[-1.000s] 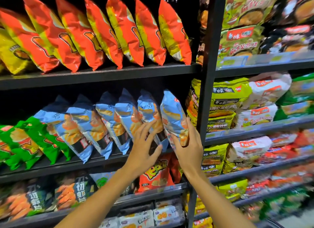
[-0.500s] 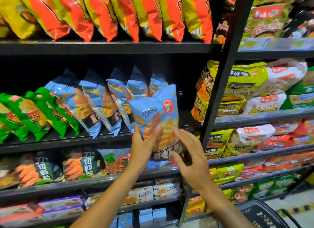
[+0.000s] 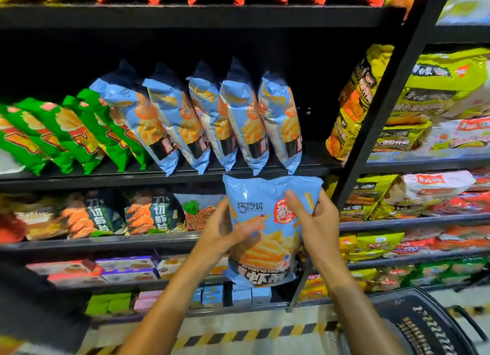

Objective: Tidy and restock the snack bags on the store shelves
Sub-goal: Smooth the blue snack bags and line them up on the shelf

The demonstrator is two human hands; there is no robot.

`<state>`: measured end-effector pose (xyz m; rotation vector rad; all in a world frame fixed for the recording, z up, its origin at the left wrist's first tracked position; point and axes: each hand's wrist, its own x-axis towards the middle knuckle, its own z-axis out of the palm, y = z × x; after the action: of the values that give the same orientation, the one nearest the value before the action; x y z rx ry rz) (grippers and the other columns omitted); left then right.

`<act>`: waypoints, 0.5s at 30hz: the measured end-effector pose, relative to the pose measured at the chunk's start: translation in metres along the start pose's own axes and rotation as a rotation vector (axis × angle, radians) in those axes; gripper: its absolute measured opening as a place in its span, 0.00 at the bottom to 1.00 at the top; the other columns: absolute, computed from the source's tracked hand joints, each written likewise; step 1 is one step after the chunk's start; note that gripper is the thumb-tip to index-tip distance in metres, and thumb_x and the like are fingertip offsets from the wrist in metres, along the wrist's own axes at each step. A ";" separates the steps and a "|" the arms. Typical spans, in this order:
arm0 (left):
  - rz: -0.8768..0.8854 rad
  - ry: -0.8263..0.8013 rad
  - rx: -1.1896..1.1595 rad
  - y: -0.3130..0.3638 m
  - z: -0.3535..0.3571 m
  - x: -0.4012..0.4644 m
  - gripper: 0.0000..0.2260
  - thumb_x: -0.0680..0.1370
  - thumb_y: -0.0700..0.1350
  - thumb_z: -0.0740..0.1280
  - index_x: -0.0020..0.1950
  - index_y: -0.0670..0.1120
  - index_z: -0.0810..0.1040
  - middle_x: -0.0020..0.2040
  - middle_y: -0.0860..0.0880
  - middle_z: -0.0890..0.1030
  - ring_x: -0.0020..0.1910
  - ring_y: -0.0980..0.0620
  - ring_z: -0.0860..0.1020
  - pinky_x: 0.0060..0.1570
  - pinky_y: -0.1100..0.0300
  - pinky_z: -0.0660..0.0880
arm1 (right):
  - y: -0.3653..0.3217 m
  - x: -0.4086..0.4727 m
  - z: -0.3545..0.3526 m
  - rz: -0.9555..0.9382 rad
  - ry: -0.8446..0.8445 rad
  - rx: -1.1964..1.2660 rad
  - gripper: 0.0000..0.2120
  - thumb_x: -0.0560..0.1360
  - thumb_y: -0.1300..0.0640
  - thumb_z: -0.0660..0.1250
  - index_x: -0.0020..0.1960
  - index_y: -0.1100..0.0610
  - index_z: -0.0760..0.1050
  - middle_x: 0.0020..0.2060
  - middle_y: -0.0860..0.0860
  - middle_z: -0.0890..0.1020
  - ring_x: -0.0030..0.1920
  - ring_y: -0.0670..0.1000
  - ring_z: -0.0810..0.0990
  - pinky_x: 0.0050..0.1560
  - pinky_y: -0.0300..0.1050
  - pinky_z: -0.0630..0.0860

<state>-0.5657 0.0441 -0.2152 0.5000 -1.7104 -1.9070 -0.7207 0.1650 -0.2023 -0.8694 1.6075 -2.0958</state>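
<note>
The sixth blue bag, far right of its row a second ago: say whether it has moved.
Yes. The blue bag has come off the middle shelf, now held below its edge.

A light-blue snack bag, held in front of the black shelving, carries dark Chinese characters at its upper left that are too blurred to make out, a round red seal with white script at its upper right, and large white characters on a black band at the bottom, the first reading "虾". On the shelf below the blue row, dark-panelled bags read "刀切虾片" in white. Print on the yellow-green packs near the right edge stays illegible
</note>
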 end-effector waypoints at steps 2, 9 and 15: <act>0.051 0.118 -0.035 0.006 0.003 -0.003 0.38 0.64 0.62 0.82 0.68 0.48 0.73 0.62 0.54 0.84 0.62 0.53 0.82 0.55 0.60 0.79 | 0.002 -0.006 0.003 0.003 0.006 0.006 0.09 0.76 0.56 0.73 0.57 0.51 0.81 0.52 0.48 0.87 0.54 0.49 0.86 0.50 0.44 0.82; 0.027 0.333 -0.050 0.010 0.014 -0.015 0.15 0.76 0.45 0.76 0.59 0.39 0.82 0.55 0.40 0.86 0.55 0.39 0.85 0.58 0.37 0.80 | -0.006 -0.018 0.007 0.105 -0.165 0.079 0.13 0.74 0.57 0.72 0.58 0.55 0.77 0.50 0.48 0.87 0.52 0.50 0.87 0.47 0.41 0.82; 0.009 0.294 -0.035 0.015 0.017 -0.026 0.13 0.76 0.43 0.72 0.59 0.40 0.83 0.54 0.42 0.87 0.54 0.41 0.86 0.55 0.43 0.83 | -0.007 -0.020 -0.003 0.081 -0.155 0.075 0.09 0.74 0.57 0.73 0.53 0.58 0.81 0.49 0.53 0.87 0.51 0.53 0.87 0.46 0.43 0.82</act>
<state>-0.5533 0.0717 -0.2002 0.7188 -1.4845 -1.7535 -0.7072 0.1810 -0.2013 -0.9021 1.4511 -1.9692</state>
